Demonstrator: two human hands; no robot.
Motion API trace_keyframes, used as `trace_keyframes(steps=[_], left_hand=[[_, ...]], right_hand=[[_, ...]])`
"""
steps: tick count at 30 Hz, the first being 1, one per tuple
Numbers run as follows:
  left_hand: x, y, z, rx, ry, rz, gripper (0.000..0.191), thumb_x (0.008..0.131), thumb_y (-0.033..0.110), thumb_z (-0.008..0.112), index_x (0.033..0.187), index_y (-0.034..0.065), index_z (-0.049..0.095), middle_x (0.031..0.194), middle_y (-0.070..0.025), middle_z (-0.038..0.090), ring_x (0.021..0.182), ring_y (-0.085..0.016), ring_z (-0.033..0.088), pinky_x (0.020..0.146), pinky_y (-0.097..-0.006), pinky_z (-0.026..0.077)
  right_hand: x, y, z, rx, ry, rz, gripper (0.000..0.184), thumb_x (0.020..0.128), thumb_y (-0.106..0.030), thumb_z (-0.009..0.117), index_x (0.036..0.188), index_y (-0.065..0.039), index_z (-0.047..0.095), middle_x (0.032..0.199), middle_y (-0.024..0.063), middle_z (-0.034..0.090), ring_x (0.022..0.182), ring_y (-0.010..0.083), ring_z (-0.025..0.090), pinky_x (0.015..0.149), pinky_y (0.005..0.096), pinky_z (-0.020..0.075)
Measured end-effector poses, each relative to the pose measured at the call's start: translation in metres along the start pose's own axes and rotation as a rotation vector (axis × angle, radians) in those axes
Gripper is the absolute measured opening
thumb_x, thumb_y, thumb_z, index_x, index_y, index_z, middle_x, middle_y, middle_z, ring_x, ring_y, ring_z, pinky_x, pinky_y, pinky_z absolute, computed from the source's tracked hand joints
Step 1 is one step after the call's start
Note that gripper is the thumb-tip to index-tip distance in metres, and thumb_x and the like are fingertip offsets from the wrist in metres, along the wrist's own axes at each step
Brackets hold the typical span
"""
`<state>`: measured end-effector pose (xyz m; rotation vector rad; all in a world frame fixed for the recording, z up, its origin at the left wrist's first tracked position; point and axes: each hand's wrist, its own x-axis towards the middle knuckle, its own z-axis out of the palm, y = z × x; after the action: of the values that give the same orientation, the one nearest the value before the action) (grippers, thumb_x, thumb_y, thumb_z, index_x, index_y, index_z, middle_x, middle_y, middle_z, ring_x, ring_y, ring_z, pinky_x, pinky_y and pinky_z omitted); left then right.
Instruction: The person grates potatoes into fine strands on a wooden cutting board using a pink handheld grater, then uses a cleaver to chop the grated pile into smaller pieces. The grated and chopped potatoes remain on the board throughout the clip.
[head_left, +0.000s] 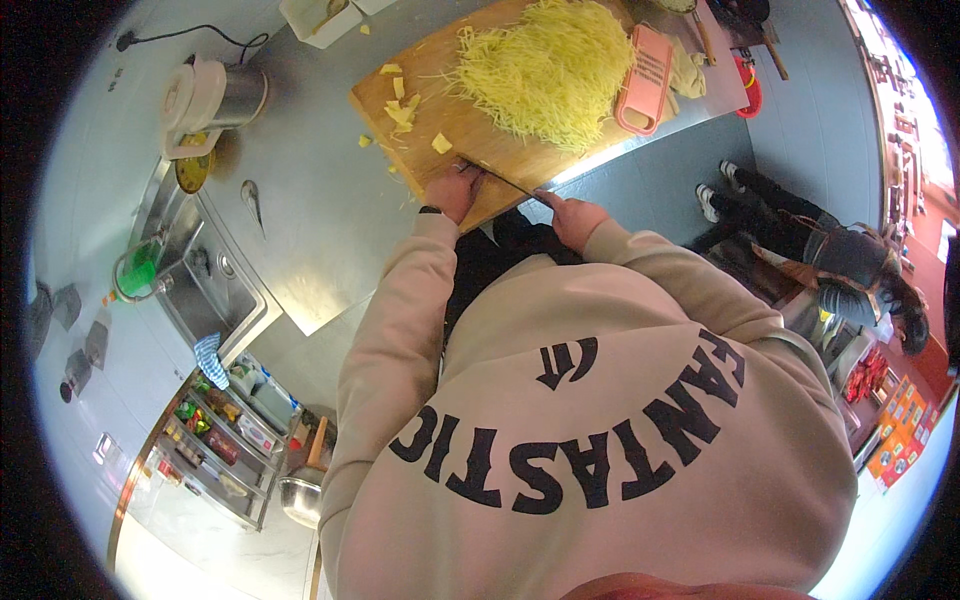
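Observation:
My right hand (576, 221) grips the handle of a kitchen knife (504, 180) at the near edge of a wooden cutting board (427, 154). The dark, narrow blade slants left towards my left hand (452, 192). Those fingers are curled down on the board's near-left corner, close to the knife tip; whether they hold something is hidden. A large heap of pale yellow shreds (547, 75), seemingly potato, covers the board's far middle. Several yellow chunks (402, 112) lie at its left. A pink hand grater (646, 81) rests along the right side of the heap.
The board lies on a steel worktop (315, 142), with a spoon (251, 201) and a steel-and-white appliance (214, 94) to the left. Beyond are a sink (217, 270) and a shelf rack (225, 442). A white container (322, 22) stands behind. Another person (840, 255) is at right.

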<state>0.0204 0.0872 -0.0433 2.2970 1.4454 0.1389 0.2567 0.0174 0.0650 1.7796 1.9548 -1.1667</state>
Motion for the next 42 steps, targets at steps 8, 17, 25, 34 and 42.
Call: trace_keyframes(steps=[8, 17, 25, 34, 42], left_hand=[[-0.003, -0.005, 0.011, 0.012, 0.047, 0.013, 0.020, 0.090, 0.034, 0.056, 0.098, 0.0184, 0.066, 0.096, -0.0105, 0.065, 0.074, -0.034, 0.065, 0.060, -0.0464, 0.053], [-0.003, 0.002, -0.004, -0.050, 0.033, 0.021, 0.019, 0.091, 0.030, 0.055, 0.101, 0.0182, 0.066, 0.100, -0.0088, 0.064, 0.082, -0.033, 0.064, 0.065, -0.0456, 0.053], [0.002, 0.001, -0.001, -0.120, 0.026, 0.033, 0.018, 0.090, 0.026, 0.055, 0.101, 0.0168, 0.066, 0.100, -0.0085, 0.065, 0.087, -0.033, 0.063, 0.068, -0.0461, 0.053], [0.001, -0.001, 0.004, -0.102, 0.055, 0.064, 0.019, 0.091, 0.021, 0.050, 0.103, 0.0186, 0.064, 0.101, -0.0083, 0.065, 0.081, -0.033, 0.064, 0.065, -0.0468, 0.053], [-0.001, -0.001, 0.005, -0.130, 0.012, -0.020, 0.021, 0.090, 0.024, 0.053, 0.106, 0.0206, 0.066, 0.095, -0.0140, 0.066, 0.074, -0.039, 0.063, 0.065, -0.0496, 0.051]], right_hand=[[0.003, 0.006, 0.011, -0.014, -0.020, 0.025, 0.052, 0.086, -0.011, 0.043, 0.138, -0.016, 0.039, 0.087, 0.0216, 0.066, 0.078, 0.0386, 0.066, 0.067, 0.0500, 0.0523], [0.000, 0.007, 0.007, 0.034, -0.088, 0.053, 0.055, 0.086, -0.011, 0.045, 0.140, -0.015, 0.036, 0.083, 0.0233, 0.066, 0.078, 0.0399, 0.065, 0.068, 0.0500, 0.0513], [0.028, 0.019, 0.034, 0.135, 0.143, -0.127, 0.044, 0.088, -0.013, 0.044, 0.132, -0.012, 0.043, 0.073, 0.0246, 0.063, 0.069, 0.0423, 0.062, 0.065, 0.0522, 0.0494], [0.003, 0.017, 0.020, 0.131, 0.076, -0.033, 0.040, 0.090, -0.015, 0.043, 0.129, -0.012, 0.047, 0.071, 0.0240, 0.062, 0.065, 0.0414, 0.061, 0.062, 0.0533, 0.0487], [0.026, 0.014, 0.036, 0.122, 0.121, -0.078, 0.046, 0.087, -0.011, 0.043, 0.133, -0.010, 0.042, 0.070, 0.0245, 0.063, 0.066, 0.0410, 0.062, 0.061, 0.0530, 0.0484]])
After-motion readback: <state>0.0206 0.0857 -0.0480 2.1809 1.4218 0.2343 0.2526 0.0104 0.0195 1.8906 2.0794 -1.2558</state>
